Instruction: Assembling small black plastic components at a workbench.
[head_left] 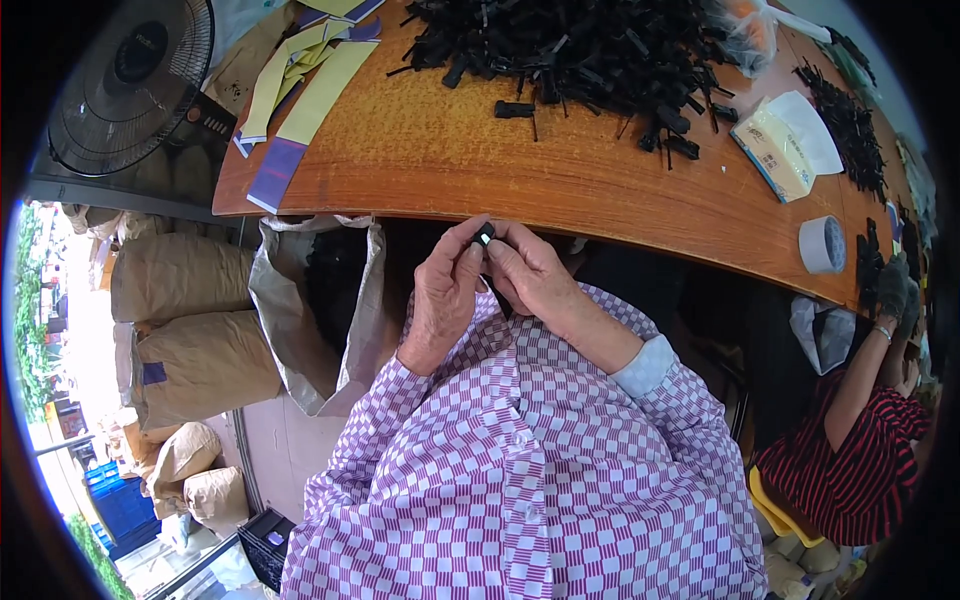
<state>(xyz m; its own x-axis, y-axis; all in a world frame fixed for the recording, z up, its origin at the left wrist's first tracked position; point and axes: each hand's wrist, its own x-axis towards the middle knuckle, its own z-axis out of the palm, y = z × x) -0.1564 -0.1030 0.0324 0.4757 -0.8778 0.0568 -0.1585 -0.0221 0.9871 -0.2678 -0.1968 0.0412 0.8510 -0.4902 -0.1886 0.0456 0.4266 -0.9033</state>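
Assembly of a small black part, held at chest height just below the near edge of the tabletop. The part is pinched between the fingertips of the left hand and the right hand; both hands are pressed together and clamped on it. The step in hand is judged to be the fitting or pressing together of this one piece; a firm, aligned squeeze would be called for next, since the part is small and mostly hidden by the fingers.

Items around:
- Heap of black parts, far side of tabletop, well apart from the hands; one stray piece nearer.
- Open grey sack, just left of the hands, below the tabletop edge.
- Yellow and purple strips, left end.
- Tissue pack and tape roll, right end.
- Fan, brown sacks, far left.
- Another person's gloved hand, at right, at separate work.

Nothing is seen between the hands and the heap.
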